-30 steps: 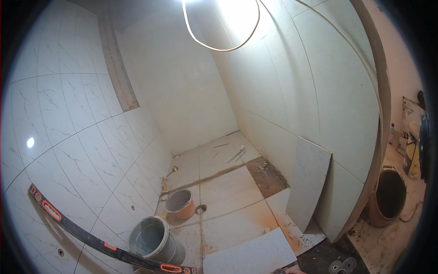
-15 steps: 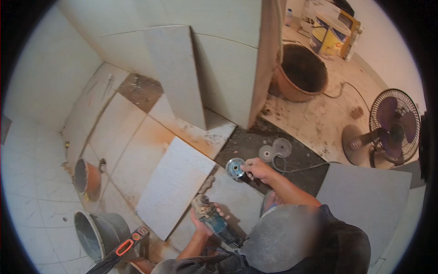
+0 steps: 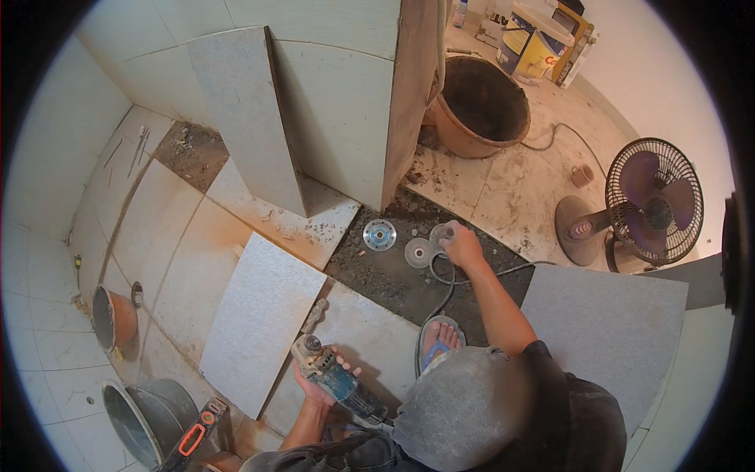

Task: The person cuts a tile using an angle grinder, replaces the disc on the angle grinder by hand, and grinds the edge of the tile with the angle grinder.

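Observation:
My left hand is wrapped round a teal angle grinder at the lower middle, with no disc showing on its spindle. My right hand pinches a grey disc over a patch of dark rubble. Beside that disc lie another grey disc and, farther left, a silver-and-blue disc. A black cable loops below them, near a foot in a sandal. A pale tile lies left of the grinder.
A standing fan is at right, above a grey slab. An orange tub, paint pail and mug stand beyond the wall corner. A tile leans on it. Buckets and a level are left.
The view has swung right and down from the wall. Since half a second ago my right hand has set down the silver-and-blue disc and moved up to a grey one.

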`<act>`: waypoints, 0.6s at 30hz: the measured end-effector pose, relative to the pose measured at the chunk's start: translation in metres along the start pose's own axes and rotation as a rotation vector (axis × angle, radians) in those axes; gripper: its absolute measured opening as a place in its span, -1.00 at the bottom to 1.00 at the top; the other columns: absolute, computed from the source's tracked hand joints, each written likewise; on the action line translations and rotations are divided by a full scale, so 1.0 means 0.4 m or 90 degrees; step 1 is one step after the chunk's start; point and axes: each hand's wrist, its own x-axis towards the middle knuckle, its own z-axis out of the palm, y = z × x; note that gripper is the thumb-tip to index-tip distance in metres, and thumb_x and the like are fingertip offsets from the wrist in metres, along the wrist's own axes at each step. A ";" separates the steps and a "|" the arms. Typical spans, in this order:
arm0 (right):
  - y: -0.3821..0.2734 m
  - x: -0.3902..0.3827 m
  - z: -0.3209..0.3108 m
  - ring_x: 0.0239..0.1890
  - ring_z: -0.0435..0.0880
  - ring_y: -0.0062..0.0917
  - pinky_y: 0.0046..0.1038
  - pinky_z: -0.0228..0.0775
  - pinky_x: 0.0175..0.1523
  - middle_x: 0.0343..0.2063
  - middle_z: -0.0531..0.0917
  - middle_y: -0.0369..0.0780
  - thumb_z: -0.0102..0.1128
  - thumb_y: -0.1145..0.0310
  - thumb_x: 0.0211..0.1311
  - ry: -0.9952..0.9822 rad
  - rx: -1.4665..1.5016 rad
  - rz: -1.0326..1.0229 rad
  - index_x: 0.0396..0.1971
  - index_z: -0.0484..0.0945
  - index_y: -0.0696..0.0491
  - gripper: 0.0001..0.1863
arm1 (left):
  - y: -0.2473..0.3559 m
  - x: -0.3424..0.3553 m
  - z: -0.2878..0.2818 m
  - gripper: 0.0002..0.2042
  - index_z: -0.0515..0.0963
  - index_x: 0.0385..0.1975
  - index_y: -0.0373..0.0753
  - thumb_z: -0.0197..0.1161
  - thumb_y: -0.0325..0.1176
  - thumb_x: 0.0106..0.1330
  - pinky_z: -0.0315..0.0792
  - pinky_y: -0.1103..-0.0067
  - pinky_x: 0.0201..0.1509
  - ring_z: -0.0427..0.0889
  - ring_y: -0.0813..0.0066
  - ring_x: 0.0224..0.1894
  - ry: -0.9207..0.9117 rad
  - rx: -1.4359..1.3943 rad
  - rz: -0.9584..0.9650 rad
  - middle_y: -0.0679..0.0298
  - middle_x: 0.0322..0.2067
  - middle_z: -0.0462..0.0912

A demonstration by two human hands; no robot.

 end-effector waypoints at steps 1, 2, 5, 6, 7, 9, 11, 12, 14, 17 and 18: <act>0.010 0.010 -0.007 -0.01 0.75 -0.04 -0.12 0.59 0.09 -0.11 0.77 0.02 0.47 0.20 0.13 0.004 -0.005 0.002 0.06 0.64 0.06 -0.50 | 0.001 0.006 -0.002 -0.10 0.56 -0.02 -0.27 -0.32 0.56 0.33 0.56 -0.10 0.07 0.66 0.14 -0.26 0.005 0.004 -0.002 0.13 -0.31 0.65; 0.018 0.019 -0.017 -0.01 0.75 -0.06 -0.12 0.59 0.09 -0.11 0.77 0.01 0.48 0.19 0.12 -0.014 0.020 -0.041 0.05 0.64 0.06 -0.50 | 0.002 0.013 -0.001 -0.11 0.57 -0.02 -0.27 -0.31 0.55 0.33 0.55 -0.11 0.07 0.66 0.13 -0.26 0.007 0.008 -0.005 0.13 -0.32 0.65; -0.008 0.019 -0.001 0.04 0.74 -0.08 -0.08 0.58 0.10 -0.06 0.76 -0.02 0.56 0.09 0.02 -0.079 -0.069 -0.083 0.10 0.58 0.04 -0.36 | 0.000 0.015 0.016 -0.13 0.58 -0.04 -0.27 -0.29 0.52 0.35 0.56 -0.11 0.05 0.67 0.12 -0.28 0.024 0.008 0.002 0.14 -0.35 0.66; -0.070 0.000 0.014 0.06 0.73 -0.07 -0.07 0.58 0.09 -0.04 0.75 -0.02 0.58 0.06 0.00 -0.105 -0.125 -0.070 0.11 0.56 0.04 -0.32 | 0.011 0.005 0.015 -0.14 0.59 -0.06 -0.27 -0.27 0.52 0.34 0.56 -0.12 0.03 0.67 0.11 -0.29 0.071 0.022 0.012 0.13 -0.37 0.66; -0.096 -0.011 0.030 0.06 0.72 -0.03 -0.06 0.58 0.08 -0.04 0.74 -0.02 0.61 0.01 -0.04 -0.142 -0.198 -0.092 0.13 0.51 0.04 -0.25 | 0.014 -0.004 0.013 -0.14 0.59 -0.06 -0.27 -0.27 0.52 0.34 0.56 -0.12 0.03 0.67 0.11 -0.29 0.048 0.021 0.000 0.13 -0.37 0.66; -0.098 -0.019 0.085 0.03 0.73 -0.03 -0.03 0.59 0.04 -0.05 0.74 -0.02 0.62 0.04 -0.04 -0.192 -0.264 -0.073 0.18 0.45 0.03 -0.20 | 0.009 0.001 0.015 -0.13 0.60 -0.08 -0.26 -0.28 0.53 0.34 0.55 -0.13 0.01 0.66 0.11 -0.31 0.072 0.008 0.028 0.13 -0.39 0.66; -0.069 -0.028 0.102 0.00 0.74 -0.02 -0.04 0.60 0.02 -0.08 0.74 -0.01 0.60 0.09 -0.02 -0.164 -0.246 -0.072 0.14 0.48 0.04 -0.27 | 0.002 0.012 0.045 -0.17 0.59 -0.12 -0.25 -0.26 0.51 0.36 0.57 -0.10 -0.09 0.64 0.14 -0.35 0.078 0.033 0.028 0.14 -0.42 0.63; -0.080 -0.029 0.098 -0.02 0.75 -0.02 -0.05 0.61 0.01 -0.12 0.75 0.01 0.59 0.12 0.01 -0.145 -0.222 -0.092 0.08 0.54 0.05 -0.35 | 0.002 0.002 0.048 -0.20 0.58 -0.16 -0.23 -0.25 0.49 0.39 0.58 -0.07 -0.19 0.63 0.16 -0.40 0.117 0.053 0.057 0.16 -0.44 0.60; -0.089 -0.017 0.057 -0.05 0.75 -0.02 -0.05 0.61 -0.01 -0.19 0.75 0.02 0.55 0.14 0.06 -0.144 -0.228 -0.112 -0.04 0.60 0.06 -0.48 | -0.002 -0.009 0.031 -0.19 0.58 -0.16 -0.24 -0.25 0.50 0.39 0.58 -0.07 -0.21 0.62 0.17 -0.41 0.114 0.055 0.074 0.16 -0.44 0.60; -0.189 -0.044 -0.017 -0.12 0.76 0.01 -0.02 0.59 -0.06 -0.30 0.75 0.06 0.46 0.17 0.16 -0.147 -0.196 -0.158 -0.23 0.67 0.09 -0.68 | -0.002 -0.013 0.027 -0.19 0.58 -0.16 -0.24 -0.28 0.50 0.41 0.59 -0.06 -0.22 0.62 0.18 -0.42 0.125 0.054 0.100 0.17 -0.45 0.59; -0.233 -0.054 -0.022 -0.16 0.76 0.04 0.00 0.58 -0.10 -0.35 0.74 0.08 0.42 0.19 0.21 -0.144 -0.158 -0.187 -0.31 0.69 0.10 -0.74 | 0.001 -0.018 0.027 -0.20 0.58 -0.17 -0.23 -0.26 0.49 0.41 0.59 -0.06 -0.21 0.62 0.18 -0.42 0.131 0.035 0.095 0.17 -0.45 0.60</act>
